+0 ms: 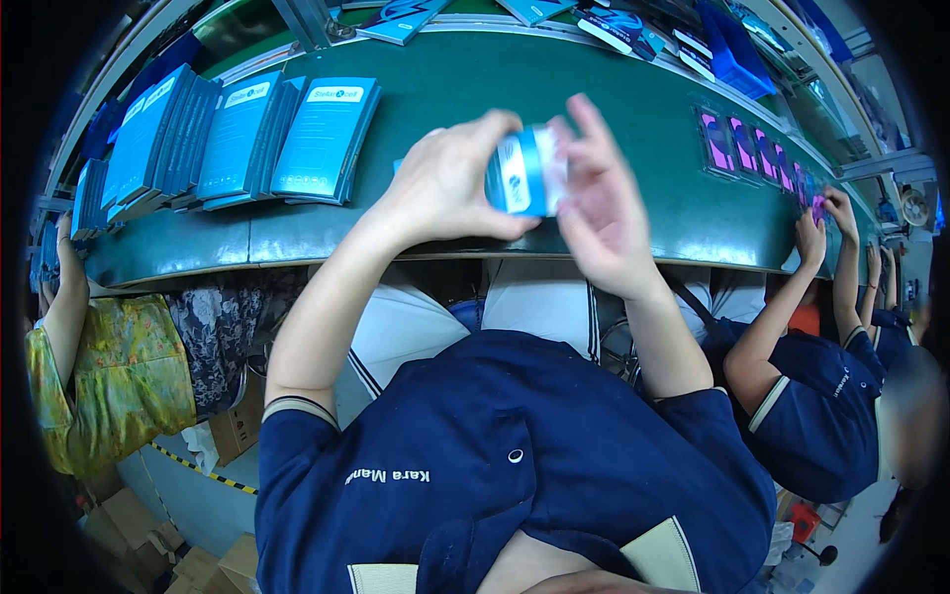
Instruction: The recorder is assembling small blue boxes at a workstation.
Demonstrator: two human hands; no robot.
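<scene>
Above the near edge of the green table, my left hand [442, 186] grips a small blue box [524, 173] with a white label band. Its thumb lies along the lower side and its fingers go round the top. Close by the box's right end is my right hand [606, 213], blurred, with its fingers spread and stretched. A pale, smeared patch lies between that end and the right fingers; I cannot make out what it is. Left of my hands, blue boxes [327, 139] with white label bands lean in rows on the table.
The green table [435, 84] curves across the view. At its far edge lie flat blue and black packages [614, 28] and a blue bin [734, 54]. Pink-and-black pieces in clear trays [742, 144] line the right, near a co-worker's hands [826, 223]. Another person's arm [67, 297] reaches in at left.
</scene>
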